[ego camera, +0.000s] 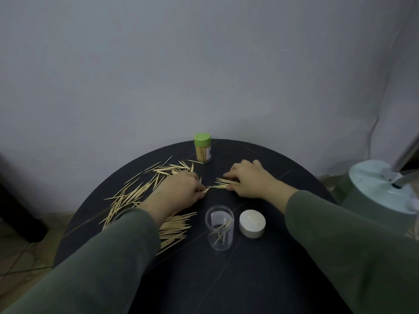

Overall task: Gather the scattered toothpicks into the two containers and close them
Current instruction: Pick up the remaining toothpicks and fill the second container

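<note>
Wooden toothpicks (133, 196) lie scattered across the left half of a round dark table (226, 279), fanning from the centre left of the frame down toward the lower middle, where a denser bunch lies just left of the clear container (219, 227).

Left hand (181, 189), at frame centre, rests palm down on the table amid the scatter; its fingers curl inward and pinch a few toothpicks at the fingertips.

Right hand (249, 180), just right of centre, lies palm down with fingers bent over a small bundle of toothpicks (223, 183); thumb and fingertips press against that bundle on the tabletop. Both arms wear olive-green sleeves (340, 234).

Clear container: an upright, open plastic cylinder in the lower middle of the frame, holding only a few toothpicks leaning inside. Its white lid (252, 223) sits on the table just to its right, apart from it.

Green-capped container (202, 148): upright near the far edge of the table, above the hands in the frame, packed with toothpicks and with its cap on.

A pale round appliance base (381, 189) stands at the right edge of the frame beside the table, and a plain grey wall (204, 64) fills the upper half.
</note>
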A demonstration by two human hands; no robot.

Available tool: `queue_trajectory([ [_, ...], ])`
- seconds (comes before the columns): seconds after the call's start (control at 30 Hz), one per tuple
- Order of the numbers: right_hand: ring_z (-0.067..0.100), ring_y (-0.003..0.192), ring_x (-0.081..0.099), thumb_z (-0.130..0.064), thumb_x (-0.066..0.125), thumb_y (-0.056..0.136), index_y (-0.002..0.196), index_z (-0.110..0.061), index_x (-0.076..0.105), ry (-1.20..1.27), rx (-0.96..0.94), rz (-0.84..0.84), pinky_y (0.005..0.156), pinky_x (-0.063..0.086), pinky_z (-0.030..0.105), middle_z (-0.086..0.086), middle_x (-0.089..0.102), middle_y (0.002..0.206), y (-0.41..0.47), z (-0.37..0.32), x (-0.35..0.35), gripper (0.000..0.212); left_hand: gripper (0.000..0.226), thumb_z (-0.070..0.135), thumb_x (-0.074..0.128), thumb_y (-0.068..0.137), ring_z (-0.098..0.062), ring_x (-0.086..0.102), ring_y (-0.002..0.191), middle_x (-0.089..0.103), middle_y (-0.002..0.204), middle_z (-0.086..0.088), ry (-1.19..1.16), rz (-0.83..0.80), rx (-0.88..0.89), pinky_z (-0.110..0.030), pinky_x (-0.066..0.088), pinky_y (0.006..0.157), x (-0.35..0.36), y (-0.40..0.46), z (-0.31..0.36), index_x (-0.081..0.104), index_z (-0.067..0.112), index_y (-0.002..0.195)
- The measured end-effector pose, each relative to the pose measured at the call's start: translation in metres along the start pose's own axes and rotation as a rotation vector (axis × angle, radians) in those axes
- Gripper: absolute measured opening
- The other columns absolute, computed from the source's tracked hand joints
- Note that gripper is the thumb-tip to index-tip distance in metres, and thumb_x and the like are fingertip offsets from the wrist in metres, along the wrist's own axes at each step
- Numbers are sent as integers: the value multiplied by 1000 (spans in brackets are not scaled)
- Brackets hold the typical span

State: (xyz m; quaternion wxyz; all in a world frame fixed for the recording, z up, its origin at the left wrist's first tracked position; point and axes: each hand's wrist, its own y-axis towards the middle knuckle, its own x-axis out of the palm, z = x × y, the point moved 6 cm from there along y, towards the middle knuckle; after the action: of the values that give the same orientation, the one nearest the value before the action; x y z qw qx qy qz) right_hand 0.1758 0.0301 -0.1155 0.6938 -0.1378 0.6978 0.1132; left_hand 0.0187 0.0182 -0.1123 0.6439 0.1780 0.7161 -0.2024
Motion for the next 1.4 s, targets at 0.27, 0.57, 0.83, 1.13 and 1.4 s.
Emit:
queue_trajectory([
  [0.27, 18, 117, 49, -38, 51, 98, 125, -33, 64, -69, 50, 24, 98, 27, 41, -10, 64, 123, 1, -10, -4, 30, 32, 37, 45, 100, -19, 51, 116, 57, 122, 1, 51, 51, -88, -35, 48, 90, -3, 1, 12, 63, 27, 125],
  [0.57, 23, 111, 52, -37, 47, 100, 119, -28, 64, -233, 49, -19, 101, 27, 46, 1, 65, 113, -2, -22, -4, 27, 26, 30, 54, 96, -24, 59, 109, 62, 118, -4, 16, 44, -292, -38, 51, 86, -3, 3, 14, 62, 20, 119],
  [0.83, 23, 111, 52, -35, 51, 98, 120, -27, 64, -279, 30, -5, 101, 27, 45, 2, 65, 112, -4, -29, -9, 27, 28, 32, 52, 97, -25, 58, 109, 61, 117, -4, -35, 49, -360, -39, 50, 86, 3, 1, 11, 65, 18, 119],
  [1.13, 22, 99, 54, -33, 44, 100, 108, -22, 67, -275, 6, 10, 98, 30, 46, 1, 64, 96, -9, -32, -9, 27, 22, 23, 52, 97, -24, 60, 106, 61, 115, -6, 36, 57, -363, -35, 49, 79, -5, -1, 19, 64, 16, 114],
  [1.4, 21, 109, 51, -36, 44, 101, 118, -30, 65, -178, 13, 0, 101, 28, 47, -1, 64, 109, -14, -30, -11, 27, 22, 16, 50, 97, -26, 60, 108, 59, 118, -7, -14, 41, -390, -37, 50, 83, -5, -7, 15, 61, 11, 116],
])
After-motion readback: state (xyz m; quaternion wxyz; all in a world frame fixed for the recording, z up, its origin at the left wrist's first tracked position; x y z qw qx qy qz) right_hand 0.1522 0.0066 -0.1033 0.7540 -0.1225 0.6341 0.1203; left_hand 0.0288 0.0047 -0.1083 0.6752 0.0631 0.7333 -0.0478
